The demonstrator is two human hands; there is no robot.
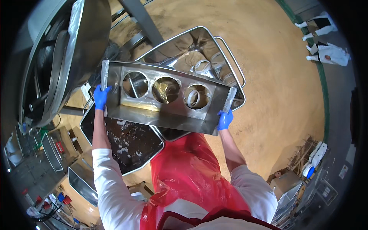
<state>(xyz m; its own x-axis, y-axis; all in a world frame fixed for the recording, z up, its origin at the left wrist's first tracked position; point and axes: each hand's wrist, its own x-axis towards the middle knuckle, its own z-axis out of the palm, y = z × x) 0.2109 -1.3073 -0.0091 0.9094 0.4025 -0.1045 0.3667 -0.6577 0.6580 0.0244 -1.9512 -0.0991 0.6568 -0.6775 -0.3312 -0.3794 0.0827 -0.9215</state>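
Note:
With both hands I hold up a long rectangular steel box (165,119) that has three round holes in its bottom. My left hand (101,98), in a blue glove, is closed on the flanged left end. The right end is gripped by my right hand (225,120), also blue-gloved. Below and beyond the box stands a deep steel tub (168,51) with a tubular handle on its right side. Inside that tub, a pale ring (202,66) and other round shapes show; some may be reflections. The box hides part of the tub.
Close on the left, another steel tub (163,143) holds dark contents with pale bits. A large steel vessel (86,42) looms at upper left beside a grey frame leg (143,19). Smaller bins (82,184) stand lower left. Two people in white (332,54) are far right.

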